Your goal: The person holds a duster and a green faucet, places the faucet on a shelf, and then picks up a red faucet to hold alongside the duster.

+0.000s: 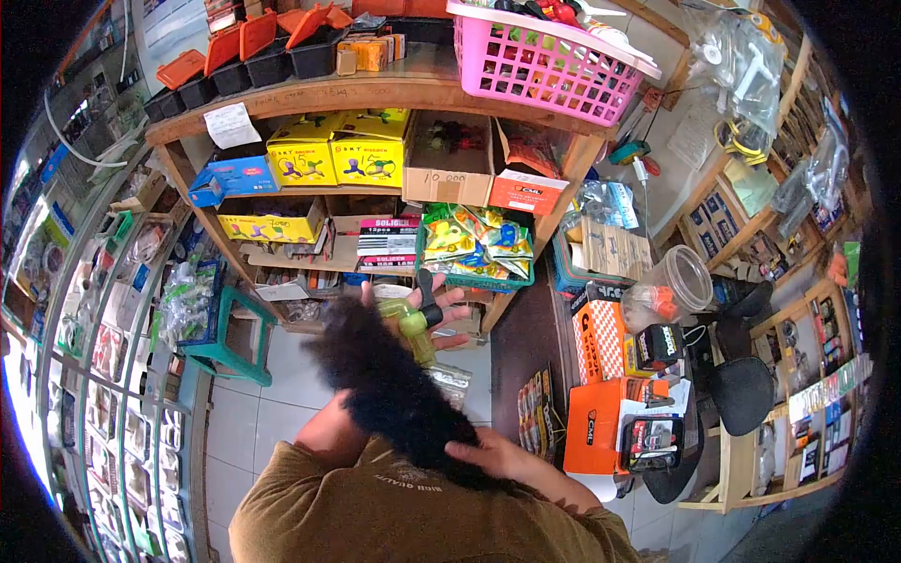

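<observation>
Left hand (pixel 441 324) palm up, fingers spread, yellow-green fittings with black ends (pixel 413 324) lying on it, in front of shelf (pixel 375 92). Black fluffy thing (pixel 404 394) blocks left wrist; right hand (pixel 483 452) thumb on it, fingers hidden, can't tell grip. Green basket (pixel 477 281), lower shelf's right end: colourful packets. Pink basket (pixel 526 25), top right corner: mixed red and white items. Carton (pixel 446 185) marked "10 000": dark contents, probably small parts, too dim. Clear jar (pixel 690 272), right of shelf: orange pieces.
</observation>
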Demonstrator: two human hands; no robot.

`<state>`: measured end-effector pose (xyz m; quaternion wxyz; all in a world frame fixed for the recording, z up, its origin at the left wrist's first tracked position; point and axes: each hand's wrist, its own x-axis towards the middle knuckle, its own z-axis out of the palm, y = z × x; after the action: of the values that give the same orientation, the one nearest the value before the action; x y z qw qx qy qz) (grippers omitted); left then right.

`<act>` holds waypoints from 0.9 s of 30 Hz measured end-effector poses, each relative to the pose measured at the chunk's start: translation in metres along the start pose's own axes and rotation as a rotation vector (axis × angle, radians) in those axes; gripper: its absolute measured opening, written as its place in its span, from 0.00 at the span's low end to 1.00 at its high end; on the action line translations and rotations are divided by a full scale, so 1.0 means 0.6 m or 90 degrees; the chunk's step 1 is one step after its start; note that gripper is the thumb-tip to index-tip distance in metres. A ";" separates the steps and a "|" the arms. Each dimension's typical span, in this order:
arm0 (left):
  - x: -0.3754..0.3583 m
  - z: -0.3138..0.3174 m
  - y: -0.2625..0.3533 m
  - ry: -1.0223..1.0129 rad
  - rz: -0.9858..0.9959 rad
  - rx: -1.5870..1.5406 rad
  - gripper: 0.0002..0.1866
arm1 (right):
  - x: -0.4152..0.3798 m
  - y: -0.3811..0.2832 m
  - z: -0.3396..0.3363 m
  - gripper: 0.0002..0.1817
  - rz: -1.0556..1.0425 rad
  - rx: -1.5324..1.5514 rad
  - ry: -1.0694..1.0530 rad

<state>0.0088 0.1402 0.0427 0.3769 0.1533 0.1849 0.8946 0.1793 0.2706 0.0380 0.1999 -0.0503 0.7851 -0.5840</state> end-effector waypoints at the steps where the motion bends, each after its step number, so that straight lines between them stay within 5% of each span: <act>1: -0.001 0.003 -0.004 0.077 0.011 0.105 0.41 | 0.001 -0.012 -0.009 0.22 0.097 0.115 0.033; 2: 0.004 -0.024 -0.004 -0.061 -0.021 -0.142 0.40 | 0.004 -0.024 -0.020 0.22 0.192 0.227 0.066; 3: -0.005 0.022 0.013 -0.156 0.017 -0.131 0.38 | 0.004 -0.030 -0.031 0.23 0.286 0.335 0.100; 4: -0.006 0.018 0.014 -0.027 0.059 -0.141 0.38 | 0.010 0.003 -0.034 0.26 0.235 0.483 0.109; 5: -0.007 0.014 0.014 0.102 0.098 -0.153 0.39 | 0.008 0.007 -0.030 0.26 0.235 0.478 0.108; 6: 0.002 0.017 0.014 0.113 0.159 -0.112 0.41 | 0.005 -0.014 -0.017 0.28 0.134 0.304 0.146; 7: -0.004 -0.001 0.021 0.019 0.094 -0.052 0.45 | 0.000 -0.029 -0.005 0.29 0.034 0.132 0.183; 9: -0.007 -0.009 0.028 -0.055 0.025 -0.062 0.47 | -0.004 -0.024 0.004 0.29 -0.003 0.176 0.096; 11: -0.003 0.000 0.027 -0.091 0.031 -0.110 0.49 | 0.009 0.015 -0.012 0.26 0.200 0.201 0.174; 13: 0.005 -0.006 0.036 0.170 0.121 -0.026 0.48 | 0.007 0.026 -0.038 0.22 0.126 0.502 0.058; 15: -0.001 -0.002 0.020 0.101 0.128 -0.096 0.48 | 0.005 -0.002 -0.010 0.22 0.127 0.311 0.111; 16: -0.005 -0.012 0.020 0.024 0.081 -0.079 0.44 | 0.012 0.019 0.012 0.20 -0.079 0.204 0.146; 19: -0.014 -0.010 0.019 -0.112 0.041 -0.093 0.47 | -0.003 -0.031 -0.013 0.20 0.118 0.253 0.127; 20: -0.017 -0.034 0.016 0.021 0.083 -0.055 0.48 | -0.002 -0.022 -0.029 0.19 0.254 0.368 0.119; 21: -0.016 -0.057 0.014 0.152 0.127 -0.017 0.48 | 0.002 0.033 -0.041 0.19 0.065 0.489 -0.002; 23: -0.023 0.003 0.022 0.102 0.112 -0.138 0.47 | 0.006 0.004 -0.002 0.19 0.105 0.355 0.137; 25: -0.029 -0.015 0.022 -0.098 0.043 -0.075 0.46 | 0.006 -0.015 0.012 0.21 0.024 0.257 0.140; 27: -0.032 -0.019 0.025 -0.064 0.027 -0.082 0.46 | 0.005 -0.041 0.000 0.22 0.162 0.298 0.125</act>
<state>0.0076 0.1137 0.0370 0.3754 0.1775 0.1047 0.9037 0.1730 0.2621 0.0602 0.2009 0.1531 0.6444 -0.7218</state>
